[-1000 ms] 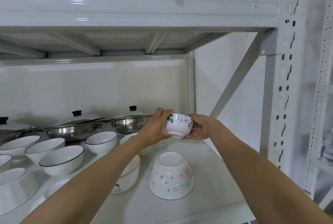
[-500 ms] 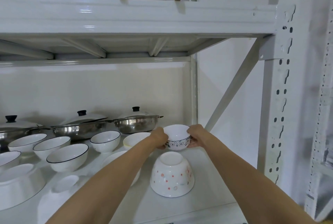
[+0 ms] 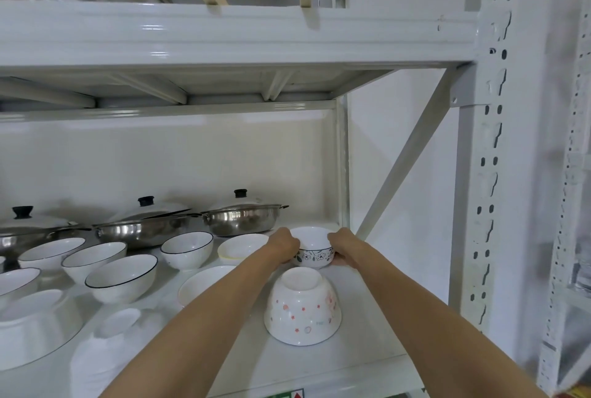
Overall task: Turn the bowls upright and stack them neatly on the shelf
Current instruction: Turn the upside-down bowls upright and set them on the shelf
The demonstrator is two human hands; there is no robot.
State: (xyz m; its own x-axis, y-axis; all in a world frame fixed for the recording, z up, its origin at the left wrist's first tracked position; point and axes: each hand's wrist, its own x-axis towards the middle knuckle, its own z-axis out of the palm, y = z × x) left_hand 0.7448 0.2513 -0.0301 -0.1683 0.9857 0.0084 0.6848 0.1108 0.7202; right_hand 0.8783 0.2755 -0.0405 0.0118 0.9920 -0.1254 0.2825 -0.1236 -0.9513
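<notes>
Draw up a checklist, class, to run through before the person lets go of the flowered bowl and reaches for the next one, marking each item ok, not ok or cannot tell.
1. Flowered bowl upright, mouth up: ok.
2. Bowl fully resting on the shelf: cannot tell; its base is hidden behind the dotted bowl.
3. Both hands gripping it, left hand and right hand on opposite sides: ok.
4. Dotted bowl turned upright: not ok; it sits upside down, foot ring up.
5. Space beside the flowered bowl: ok on the right; the yellow-rimmed bowl stands near its left.
6. Bowls stacked: not ok; most stand singly.
</notes>
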